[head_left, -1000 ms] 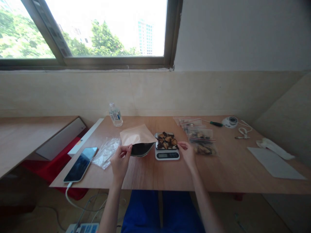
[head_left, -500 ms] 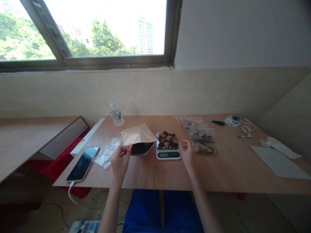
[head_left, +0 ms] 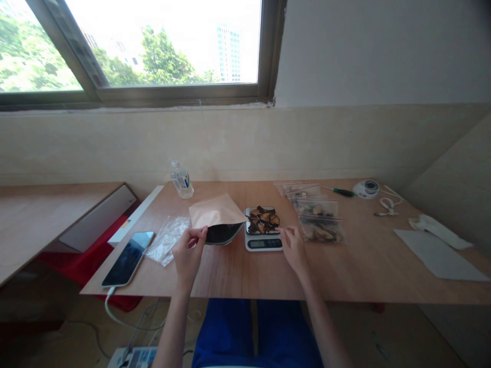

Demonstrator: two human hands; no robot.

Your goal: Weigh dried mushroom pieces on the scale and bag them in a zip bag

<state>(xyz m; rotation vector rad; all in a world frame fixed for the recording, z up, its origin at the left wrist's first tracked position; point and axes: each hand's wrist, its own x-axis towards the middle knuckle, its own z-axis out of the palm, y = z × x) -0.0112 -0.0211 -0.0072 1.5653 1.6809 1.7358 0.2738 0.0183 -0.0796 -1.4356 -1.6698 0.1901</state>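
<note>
A brown paper pouch (head_left: pixel 217 210) with a dark inside lies tilted, its mouth open towards me. My left hand (head_left: pixel 191 250) pinches the left edge of that mouth between thumb and fingers. Right of the pouch stands a white kitchen scale (head_left: pixel 264 244), with brown dried slices (head_left: pixel 263 220) heaped on its plate. At the scale's right edge is my right hand (head_left: pixel 293 246), its fingertips drawn together beside the slices; whatever they grip, if anything, is too small to make out.
Zip bags of dried pieces (head_left: pixel 321 230) lie right of the scale, a green screwdriver (head_left: pixel 343 192) and white camera (head_left: pixel 367 189) behind. Leftward are clear plastic bags (head_left: pixel 169 240), a phone (head_left: pixel 128 259) on a cable and a water bottle (head_left: pixel 182 180). White sheet (head_left: pixel 439 254) at right.
My right hand has moved slightly left and down, its fingertips now at the lower right corner of the scale's plate. My left hand keeps its pinch on the pouch.
</note>
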